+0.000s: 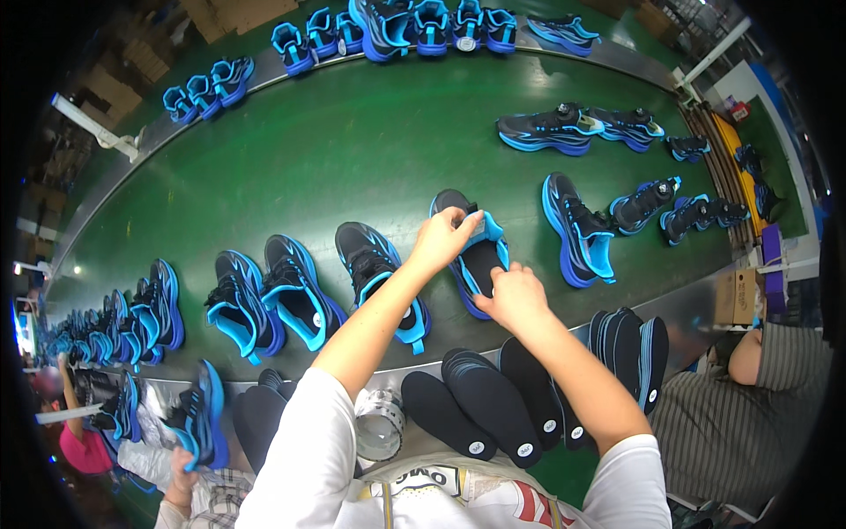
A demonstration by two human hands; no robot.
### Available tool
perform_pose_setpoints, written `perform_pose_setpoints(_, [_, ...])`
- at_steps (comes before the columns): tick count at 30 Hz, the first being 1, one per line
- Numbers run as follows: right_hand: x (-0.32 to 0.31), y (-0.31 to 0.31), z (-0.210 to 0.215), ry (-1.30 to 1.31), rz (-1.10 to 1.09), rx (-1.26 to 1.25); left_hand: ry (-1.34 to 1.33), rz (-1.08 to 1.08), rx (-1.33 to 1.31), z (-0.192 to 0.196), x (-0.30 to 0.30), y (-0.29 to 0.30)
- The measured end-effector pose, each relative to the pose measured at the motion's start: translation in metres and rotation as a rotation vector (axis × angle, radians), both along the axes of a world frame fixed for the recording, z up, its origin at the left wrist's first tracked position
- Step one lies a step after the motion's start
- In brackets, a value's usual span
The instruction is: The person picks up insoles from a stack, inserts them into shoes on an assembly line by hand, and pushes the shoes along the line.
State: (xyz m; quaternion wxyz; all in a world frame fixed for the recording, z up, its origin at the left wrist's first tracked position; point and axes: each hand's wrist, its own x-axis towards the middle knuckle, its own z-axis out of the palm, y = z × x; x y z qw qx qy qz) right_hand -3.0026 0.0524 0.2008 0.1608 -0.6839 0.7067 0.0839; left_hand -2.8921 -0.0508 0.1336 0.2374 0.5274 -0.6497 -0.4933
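Two bare hands work on one black-and-blue shoe (471,251) at the near side of a green conveyor belt (352,150). The left hand (443,238) pinches the shoe's tongue and collar at about the 12 o'clock end of the opening, fingers closed on the fabric. The right hand (514,295) sits at the 5 o'clock end, curled narrow, fingertips pressing down into the opening; whether it grips an insole inside cannot be made out. The shoe's long axis runs from roughly 11 o'clock to 5 o'clock, toe away from the worker, heel toward the right hand, so each hand holds one end and the opening lies between them. The right hand is the nearer to the fanned row of black insoles (493,406) lying along the metal edge at 6 o'clock, just below the shoe. A roll of tape (381,423) rests at 7 o'clock of the insoles. More matching shoes (300,291) line the belt toward 9 o'clock, and other pairs lie at 2 o'clock. A co-worker in a striped shirt (749,414) sits at 4 o'clock.
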Motion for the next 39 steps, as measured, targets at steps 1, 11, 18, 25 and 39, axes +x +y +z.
perform_pose_setpoints(1, [-0.006,-0.005,0.001,-0.032,0.002,0.136,0.003,0.005,0.006,0.001,0.0,0.002])
perform_pose_setpoints(11, [-0.008,-0.033,-0.047,-0.096,0.154,0.025,-0.01,-0.071,-0.013,0.008,-0.002,-0.002])
perform_pose_setpoints(18, [-0.024,-0.034,-0.069,-0.01,0.311,0.176,-0.039,-0.12,-0.1,-0.002,-0.001,0.001])
perform_pose_setpoints(25, [-0.031,-0.027,-0.063,-0.026,0.406,0.236,0.002,-0.147,-0.089,-0.001,-0.003,0.002])
perform_pose_setpoints(39, [-0.01,-0.061,-0.063,0.206,0.685,0.747,-0.033,0.047,-0.286,0.004,-0.017,0.014])
